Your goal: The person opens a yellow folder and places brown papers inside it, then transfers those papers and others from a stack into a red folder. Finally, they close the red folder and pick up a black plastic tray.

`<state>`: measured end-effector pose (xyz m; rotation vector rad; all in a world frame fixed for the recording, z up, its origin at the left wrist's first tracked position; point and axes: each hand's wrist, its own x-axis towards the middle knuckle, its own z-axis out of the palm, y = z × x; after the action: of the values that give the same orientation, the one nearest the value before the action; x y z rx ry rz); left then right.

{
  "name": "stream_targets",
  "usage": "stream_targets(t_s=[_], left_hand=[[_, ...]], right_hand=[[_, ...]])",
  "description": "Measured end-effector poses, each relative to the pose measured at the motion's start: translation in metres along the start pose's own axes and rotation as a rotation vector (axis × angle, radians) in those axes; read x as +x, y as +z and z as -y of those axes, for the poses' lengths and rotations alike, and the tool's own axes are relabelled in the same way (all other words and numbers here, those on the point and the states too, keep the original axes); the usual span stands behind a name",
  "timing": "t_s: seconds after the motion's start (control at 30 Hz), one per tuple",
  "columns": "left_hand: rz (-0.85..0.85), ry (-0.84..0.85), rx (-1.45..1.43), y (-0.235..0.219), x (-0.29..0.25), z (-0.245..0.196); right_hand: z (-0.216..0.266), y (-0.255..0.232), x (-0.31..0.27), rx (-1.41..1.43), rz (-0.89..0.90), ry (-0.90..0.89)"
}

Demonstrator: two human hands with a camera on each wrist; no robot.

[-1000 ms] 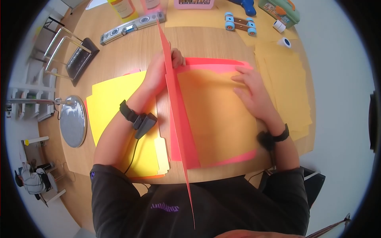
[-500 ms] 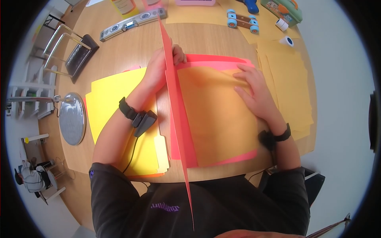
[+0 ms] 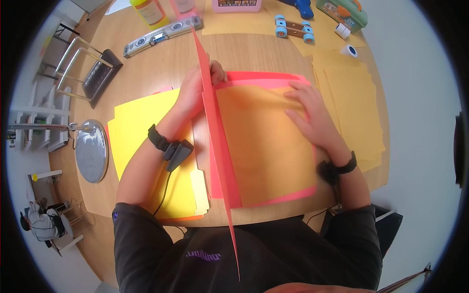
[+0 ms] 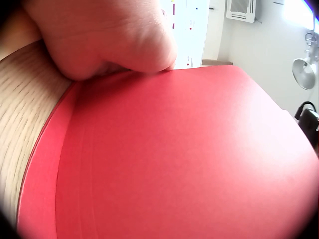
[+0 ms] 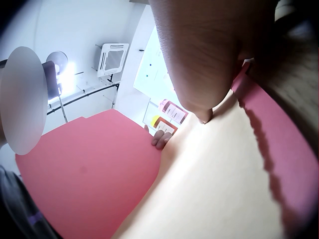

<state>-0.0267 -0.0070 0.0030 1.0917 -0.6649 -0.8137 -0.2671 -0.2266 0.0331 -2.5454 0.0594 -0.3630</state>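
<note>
A red folder (image 3: 225,185) lies spread on the table with its left cover standing almost upright. My left hand (image 3: 191,93) grips that raised cover near its far end, fingers curled over to the right side. In the left wrist view the cover (image 4: 174,154) fills most of the picture under the hand. Inside the folder, a tan paper sheet (image 3: 273,146) with a torn-looking edge lies over a pink layer (image 3: 264,84). My right hand (image 3: 315,112) rests on the sheet's far right corner, fingers spread, and a small ridge runs across the paper beside the fingertips.
Yellow folders (image 3: 141,117) lie left, partly under my left forearm. Tan sheets (image 3: 349,102) are stacked at the right. Farther back are a spirit level (image 3: 163,35), a toy car chassis (image 3: 294,30) and a green case (image 3: 342,13). A round metal base (image 3: 92,151) stands at the left edge.
The tan sheet has shifted slightly left toward the raised cover, with the right hand on its corner. The left hand keeps its grip on the cover.
</note>
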Motion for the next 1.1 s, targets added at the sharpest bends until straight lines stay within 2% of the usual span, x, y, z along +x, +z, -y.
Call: stream_targets(t_s=[0.23, 0.3, 0.33, 0.43, 0.53, 0.93, 1.03, 1.1], left_hand=[[0.005, 0.049, -0.047, 0.01, -0.002, -0.005], [-0.052, 0.007, -0.191, 0.005, 0.0, 0.007], [-0.021, -0.004, -0.103, -0.002, 0.004, 0.011], [-0.02, -0.006, -0.092, 0.019, -0.006, -0.012], [0.024, 0.004, -0.059, 0.006, 0.001, 0.0], [-0.072, -0.019, 0.026, 0.019, -0.007, -0.015], [-0.072, -0.097, -0.085, 0.026, -0.011, -0.018], [0.003, -0.036, -0.064, 0.005, 0.002, 0.002]], right_hand=[[0.001, -0.001, -0.002, -0.011, -0.009, -0.003], [0.001, -0.003, 0.003, -0.001, -0.011, -0.011], [0.001, -0.003, 0.004, -0.016, -0.013, -0.022], [0.001, -0.001, -0.001, 0.001, 0.005, -0.001], [0.001, -0.001, -0.001, 0.015, -0.008, 0.005], [0.0, 0.0, 0.004, -0.003, -0.012, -0.022], [0.004, 0.001, -0.004, 0.017, -0.006, 0.011], [0.0, -0.003, 0.001, -0.005, -0.009, -0.014]])
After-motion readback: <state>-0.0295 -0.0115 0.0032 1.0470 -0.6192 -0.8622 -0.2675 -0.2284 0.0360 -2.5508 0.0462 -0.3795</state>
